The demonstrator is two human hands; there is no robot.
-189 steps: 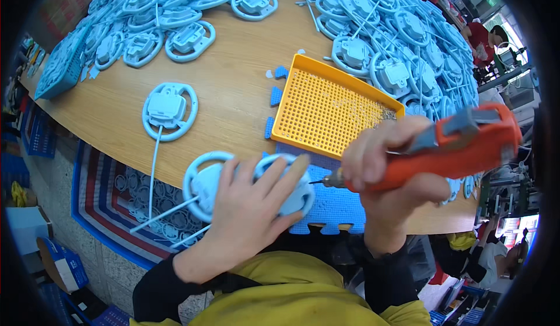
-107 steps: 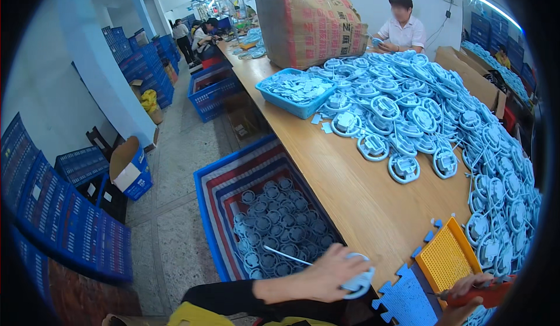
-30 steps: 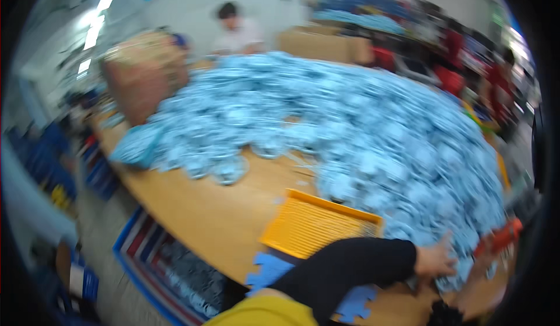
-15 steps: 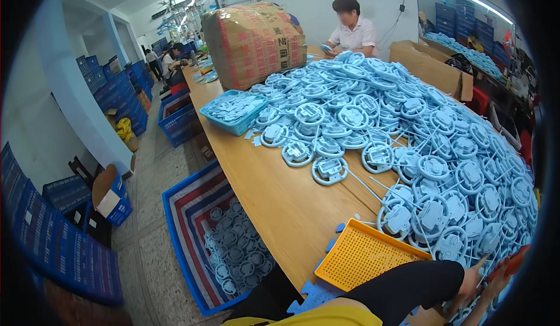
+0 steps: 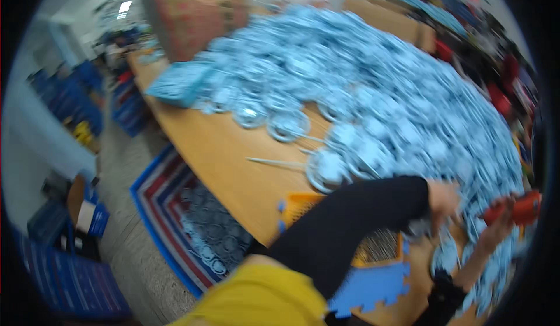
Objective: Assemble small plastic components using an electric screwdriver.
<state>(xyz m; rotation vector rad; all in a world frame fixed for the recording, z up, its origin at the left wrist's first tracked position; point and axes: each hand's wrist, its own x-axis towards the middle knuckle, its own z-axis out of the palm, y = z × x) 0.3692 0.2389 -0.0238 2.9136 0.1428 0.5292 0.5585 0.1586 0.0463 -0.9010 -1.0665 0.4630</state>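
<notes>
Light blue plastic ring-shaped parts with boxy centres and thin rods lie in a big heap (image 5: 373, 86) on the wooden table. My left hand (image 5: 443, 202), at the end of a black sleeve, reaches over the heap's near edge; motion blurs its fingers, and any held thing cannot be made out. Farther right, my right hand (image 5: 500, 224) is closed around a red power screwdriver (image 5: 513, 210), its narrow end pointing left. One blue part (image 5: 445, 256) sits just below my hands. An orange perforated tray (image 5: 382, 260) with small dark pieces is partly hidden behind my left arm.
A blue foam mat (image 5: 379, 285) lies under the tray. Farther off stand a blue basket (image 5: 178, 84) and a large wrapped bundle (image 5: 195, 19). Left of the table is a blue crate with a striped liner (image 5: 157, 192), holding dark and light rings. Someone sits across the table.
The view has swung, so the table's contents appear farther up and left. Both hands and the red power screwdriver now show more fully, and my left arm covers much of the orange tray.
</notes>
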